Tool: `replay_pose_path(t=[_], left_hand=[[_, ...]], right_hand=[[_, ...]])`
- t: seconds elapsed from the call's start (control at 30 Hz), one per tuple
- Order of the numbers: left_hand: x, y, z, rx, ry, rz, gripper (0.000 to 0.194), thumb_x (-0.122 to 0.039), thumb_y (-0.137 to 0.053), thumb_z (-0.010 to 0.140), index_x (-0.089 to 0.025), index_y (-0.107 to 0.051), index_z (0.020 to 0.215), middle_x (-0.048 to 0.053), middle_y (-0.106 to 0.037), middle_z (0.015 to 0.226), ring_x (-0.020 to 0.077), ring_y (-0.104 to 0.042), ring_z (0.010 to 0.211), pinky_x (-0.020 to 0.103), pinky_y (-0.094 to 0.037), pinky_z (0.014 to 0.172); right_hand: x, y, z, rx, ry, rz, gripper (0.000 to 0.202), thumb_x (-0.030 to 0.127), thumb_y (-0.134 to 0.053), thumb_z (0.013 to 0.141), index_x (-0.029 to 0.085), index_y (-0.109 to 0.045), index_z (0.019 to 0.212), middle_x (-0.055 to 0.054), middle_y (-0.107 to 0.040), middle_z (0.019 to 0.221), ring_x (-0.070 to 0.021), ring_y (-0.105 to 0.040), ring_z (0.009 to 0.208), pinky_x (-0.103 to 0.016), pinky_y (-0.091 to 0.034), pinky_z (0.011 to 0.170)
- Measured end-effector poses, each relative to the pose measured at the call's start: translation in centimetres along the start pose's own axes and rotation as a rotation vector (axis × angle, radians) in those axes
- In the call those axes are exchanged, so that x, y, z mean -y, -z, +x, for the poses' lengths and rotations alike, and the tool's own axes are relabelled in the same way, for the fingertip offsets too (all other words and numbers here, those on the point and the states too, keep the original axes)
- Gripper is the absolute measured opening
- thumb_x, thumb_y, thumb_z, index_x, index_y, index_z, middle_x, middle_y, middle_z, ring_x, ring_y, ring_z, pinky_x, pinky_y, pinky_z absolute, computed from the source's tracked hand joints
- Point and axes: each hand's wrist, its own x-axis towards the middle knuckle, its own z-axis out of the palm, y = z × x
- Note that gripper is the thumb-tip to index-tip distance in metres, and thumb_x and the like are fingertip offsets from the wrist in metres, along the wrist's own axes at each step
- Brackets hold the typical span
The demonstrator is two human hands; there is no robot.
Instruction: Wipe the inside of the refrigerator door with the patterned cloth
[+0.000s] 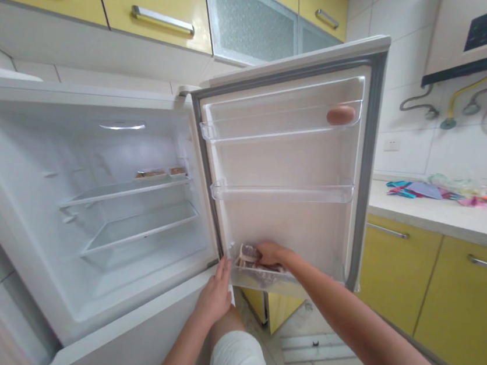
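My right hand reaches into the bottom bin of the open refrigerator door. Its curled fingers grip a brown-and-white package in clear plastic; the fingertips are partly hidden. Close to the hinge side of that bin, my left hand has its fingers stretched out against the lower door corner, holding nothing. A brown egg lies in the top door bin. Inside the refrigerator, small packs of food sit on the upper glass shelf.
To the right, a counter carries colourful cloths or bags above yellow cabinets. A water heater hangs on the wall. Below the door, a yellow cabinet door stands ajar and a flat white panel lies on the floor.
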Motion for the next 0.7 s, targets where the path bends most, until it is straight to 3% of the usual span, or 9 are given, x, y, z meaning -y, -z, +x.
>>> replay_pose_path(t=[0.1,0.2,0.43,0.7], left_hand=[[0.0,0.0,0.0,-0.002,-0.005,-0.009,0.084,-0.006,-0.041,0.080,-0.010,-0.013,0.158,0.013,-0.002,0.172,0.0304,-0.049,0.140,0.041,-0.045,0.113],[-0.1,-0.1,0.0,-0.017,-0.009,-0.020,0.084,-0.006,-0.040,0.079,-0.010,-0.013,0.158,0.014,-0.003,0.171,0.0302,-0.048,0.141,0.041,-0.044,0.113],[-0.2,-0.5,0.2,-0.031,-0.007,-0.024,0.082,-0.006,-0.041,0.080,-0.008,-0.015,0.157,0.018,-0.003,0.171,0.0316,-0.049,0.140,0.043,-0.044,0.114],[-0.2,-0.8,0.4,-0.034,-0.016,-0.099,0.087,-0.005,-0.042,0.078,-0.016,-0.011,0.159,0.013,-0.004,0.172,0.0312,-0.044,0.144,0.044,-0.043,0.116]], right_hand=[[1.3,-0.8,0.5,-0.007,-0.008,-0.135,0.028,0.025,-0.073,0.077,0.014,-0.075,0.103,-0.017,-0.076,0.108,-0.0322,-0.072,0.101,-0.038,-0.054,0.083],[2.5,-0.1,0.4,-0.051,0.026,-0.237,0.018,0.017,-0.063,0.086,0.014,-0.075,0.099,-0.018,-0.076,0.108,-0.0298,-0.070,0.107,-0.037,-0.053,0.088],[2.5,1.8,-1.3,-0.188,0.037,-0.335,0.029,0.015,-0.044,0.096,0.014,-0.067,0.115,-0.020,-0.070,0.119,-0.0296,-0.061,0.121,-0.039,-0.053,0.089],[2.7,-1.5,1.5,0.012,-0.028,-0.248,0.021,0.027,-0.061,0.093,0.014,-0.071,0.106,-0.013,-0.075,0.111,-0.0245,-0.068,0.109,-0.043,-0.055,0.094]])
